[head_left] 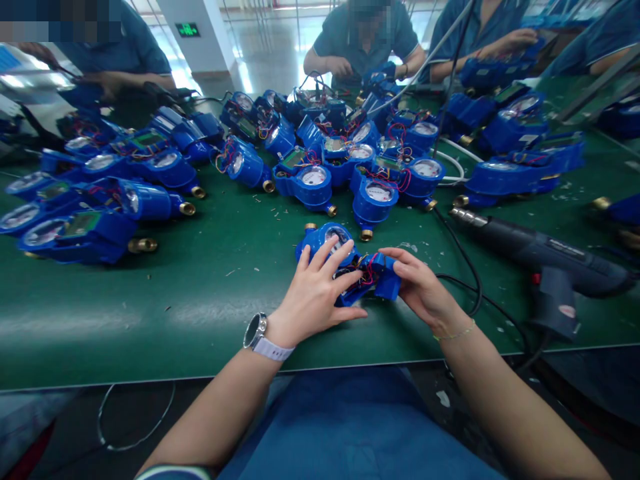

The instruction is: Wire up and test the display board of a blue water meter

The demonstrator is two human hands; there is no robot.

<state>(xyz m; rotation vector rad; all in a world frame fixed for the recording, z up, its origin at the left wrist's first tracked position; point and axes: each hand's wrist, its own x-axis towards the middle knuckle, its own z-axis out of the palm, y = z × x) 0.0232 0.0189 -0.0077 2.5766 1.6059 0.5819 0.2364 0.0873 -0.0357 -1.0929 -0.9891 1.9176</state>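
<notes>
Both forearms reach in from 6 o'clock. The left hand (313,293) lies flat, fingers spread, on a blue water meter (345,257) at the centre of the green tabletop (200,293). The right hand (423,287) pinches the meter's open housing at 3 o'clock; red wires (369,273) sit inside it. A heat gun (540,257) lies farther toward 3 o'clock.

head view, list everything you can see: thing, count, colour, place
blue plastic water meter with red wires: one, blue, near table edge, under both hands
other blue water meters with brass fittings: many, blue, heaped across the far table
green table mat: one, green, covers the bench
dark hot-air gun with black cable: one, dark blue-black, lying on the right
white cable: one, white, behind the heap on the right
co-workers in blue shirts: at least three, far side
white wristwatch: one, left wrist
left hand: spread on the meter
right hand: gripping the meter's right end
</notes>
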